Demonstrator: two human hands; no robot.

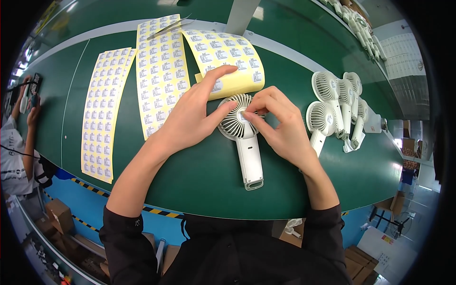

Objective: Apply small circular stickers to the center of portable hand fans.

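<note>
A long green table [199,185] fills most of the view, and a small white hand fan [244,137] lies flat near the middle of it. Everything here is told from that fan.

Behind the fan and off to its left lie three yellow sticker sheets. The tall middle sheet [159,76] is the biggest. The left sheet [102,114] sits farther from the fan, near the table's front edge. The curled sheet [228,59] is just behind the fan's round head, and its near edge bends up.

To the right of the fan, well apart from it, is a pile of white fans [337,109] of the same kind, lying on top of each other.

The left hand [192,111] rests beside the fan's round head. Its thumb touches the left rim of the head, and its fingers stretch open over the curled sheet. It is not gripping anything.

The right hand [280,123] is on the right side of the fan's head. Its thumb and first finger are pinched together at the middle of the head, on a small sticker [244,115] there. The fan's handle points toward the person, between the two wrists.

Metal tweezers [171,27] lie far behind the fan, on top of the middle sheet.
</note>
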